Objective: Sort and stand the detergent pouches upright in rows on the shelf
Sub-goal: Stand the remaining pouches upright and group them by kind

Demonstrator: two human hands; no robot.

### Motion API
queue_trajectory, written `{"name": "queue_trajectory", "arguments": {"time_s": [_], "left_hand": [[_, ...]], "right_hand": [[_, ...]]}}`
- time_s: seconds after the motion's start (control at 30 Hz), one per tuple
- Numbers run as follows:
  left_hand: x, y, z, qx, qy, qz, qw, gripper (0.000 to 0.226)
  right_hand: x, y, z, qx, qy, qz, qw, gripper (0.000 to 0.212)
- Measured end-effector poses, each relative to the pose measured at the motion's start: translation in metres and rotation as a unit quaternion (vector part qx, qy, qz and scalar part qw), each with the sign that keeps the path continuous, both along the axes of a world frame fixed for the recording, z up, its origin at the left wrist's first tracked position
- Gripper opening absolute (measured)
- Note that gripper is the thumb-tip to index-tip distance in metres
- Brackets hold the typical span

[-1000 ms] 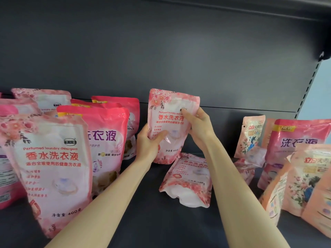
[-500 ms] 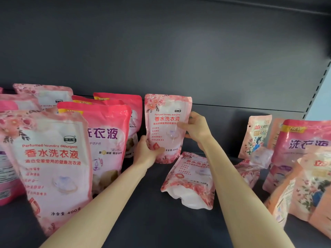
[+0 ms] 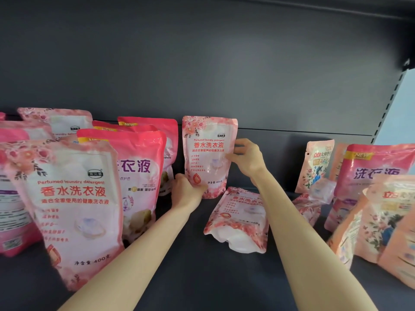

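Note:
A light pink floral detergent pouch [image 3: 207,151] stands upright near the back of the dark shelf [image 3: 190,277]. My left hand [image 3: 187,190] grips its lower left corner. My right hand [image 3: 246,157] holds its right edge with thumb on the front. Just in front, a second floral pouch [image 3: 238,218] lies flat on the shelf. More pouches stand upright at left: a large floral pouch [image 3: 69,209] in front and deep pink pouches [image 3: 137,171] behind it.
At right stand peach pouches [image 3: 381,223], a deep pink pouch [image 3: 377,169] and a small peach pouch [image 3: 316,167] leaning on the back wall. Another floral pouch [image 3: 308,208] lies among them. A slotted upright [image 3: 390,102] marks the shelf's right end.
The held pouch has come down and back from mid-air and now stands with its base on the shelf. My left hand slid down to its lower corner; my right hand stays on its right edge.

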State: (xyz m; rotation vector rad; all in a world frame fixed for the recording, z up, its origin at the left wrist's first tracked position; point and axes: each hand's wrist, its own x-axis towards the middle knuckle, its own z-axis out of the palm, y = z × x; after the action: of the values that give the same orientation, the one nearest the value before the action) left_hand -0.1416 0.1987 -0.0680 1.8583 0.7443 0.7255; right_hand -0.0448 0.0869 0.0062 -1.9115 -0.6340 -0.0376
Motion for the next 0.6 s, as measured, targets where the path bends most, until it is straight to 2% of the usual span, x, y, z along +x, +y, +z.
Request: {"name": "queue_trajectory", "arguments": {"time_s": [0.2,0.37,0.43,0.5,0.6], "left_hand": [[-0.018,-0.013,-0.002,0.006,0.082,-0.147,0.986,0.06],[-0.033,-0.023,-0.002,-0.039,0.112,-0.204,0.972,0.058],[-0.04,-0.03,0.001,-0.06,0.12,-0.236,0.962,0.051],[-0.045,-0.036,0.002,-0.099,0.113,-0.26,0.954,0.034],[-0.057,-0.04,0.004,-0.138,0.108,-0.268,0.947,0.03]], "right_hand": [[-0.032,-0.032,-0.002,-0.079,-0.015,-0.032,0.996,0.049],[-0.068,-0.063,-0.03,-0.177,-0.016,-0.062,0.982,0.045],[-0.08,-0.07,-0.04,-0.208,-0.012,-0.056,0.976,0.042],[-0.092,-0.074,-0.045,-0.232,0.004,-0.041,0.972,0.042],[-0.105,-0.08,-0.05,-0.233,0.022,-0.037,0.972,0.043]]}}
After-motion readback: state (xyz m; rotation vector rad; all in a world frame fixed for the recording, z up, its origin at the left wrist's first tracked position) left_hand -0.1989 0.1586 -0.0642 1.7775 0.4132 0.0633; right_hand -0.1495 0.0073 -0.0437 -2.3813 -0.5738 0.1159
